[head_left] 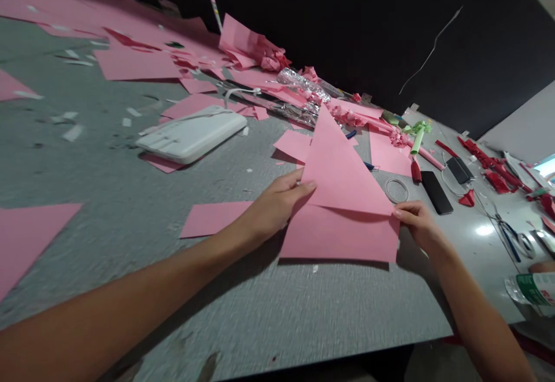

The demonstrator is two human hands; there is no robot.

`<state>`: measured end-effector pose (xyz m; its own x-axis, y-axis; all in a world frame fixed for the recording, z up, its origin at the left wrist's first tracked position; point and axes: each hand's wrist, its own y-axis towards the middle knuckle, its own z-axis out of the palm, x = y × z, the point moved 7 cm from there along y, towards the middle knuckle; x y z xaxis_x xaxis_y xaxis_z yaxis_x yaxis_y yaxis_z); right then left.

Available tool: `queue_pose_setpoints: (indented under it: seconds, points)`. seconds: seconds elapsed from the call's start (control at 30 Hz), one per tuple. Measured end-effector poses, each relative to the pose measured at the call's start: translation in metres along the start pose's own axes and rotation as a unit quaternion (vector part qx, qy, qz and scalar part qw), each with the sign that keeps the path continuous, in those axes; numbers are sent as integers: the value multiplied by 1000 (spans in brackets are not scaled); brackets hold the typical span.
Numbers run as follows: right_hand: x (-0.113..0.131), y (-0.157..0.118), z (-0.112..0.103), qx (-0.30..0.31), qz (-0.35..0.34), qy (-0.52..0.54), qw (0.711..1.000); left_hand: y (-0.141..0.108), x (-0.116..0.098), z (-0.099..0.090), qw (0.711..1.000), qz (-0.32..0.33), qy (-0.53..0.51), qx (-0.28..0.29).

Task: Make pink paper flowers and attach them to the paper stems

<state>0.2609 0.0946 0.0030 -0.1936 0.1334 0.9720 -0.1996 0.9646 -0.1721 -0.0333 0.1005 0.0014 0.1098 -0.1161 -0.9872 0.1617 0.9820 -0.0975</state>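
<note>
A pink sheet of paper point(340, 234) is held just above the grey table, with a triangular flap point(340, 168) folded over its upper part and pointing away from me. My left hand point(284, 200) pinches the left edge of the paper, thumb on top. At the flap's right corner, my right hand point(416, 223) grips the paper between thumb and fingers. Under and beside the sheet lie more pink pieces, one strip point(214, 219) partly behind my left forearm and another point(292, 145) beyond my left hand.
A white box-like device point(193, 133) rests left of centre. Crumpled pink paper and silvery wrap point(303, 84) line the back. To the right are a coiled white cable point(396, 190), a black phone point(436, 192), scissors point(509, 240) and a bottle point(531, 288). A dark panel point(347, 23) stands behind.
</note>
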Motion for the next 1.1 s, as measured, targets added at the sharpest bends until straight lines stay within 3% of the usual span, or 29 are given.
queue_pose_setpoints:
  seconds: [0.07,0.2,0.37,0.5,0.63,0.73,0.93,1.1]
  points:
    - [2,-1,1,8,0,-5,1000,-8,3,11,999,-29,-6,41]
    - [4,-8,14,14,7,-3,1000,-37,7,49,981,-76,-15,180]
    - [-3,-17,31,33,49,14,998,-59,7,74,946,-58,63,312]
    - [-7,-24,48,105,76,-12,992,-49,19,64,950,-82,123,275]
    - [-7,-35,69,195,83,-59,975,-38,22,55,976,-78,53,196]
    - [-5,-39,80,229,74,-75,968,-38,21,55,981,-55,45,179]
    - [3,-30,79,126,13,-29,992,-48,20,69,974,-40,74,209]
    - [2,-31,81,111,12,-19,994,-48,21,73,974,-50,65,209]
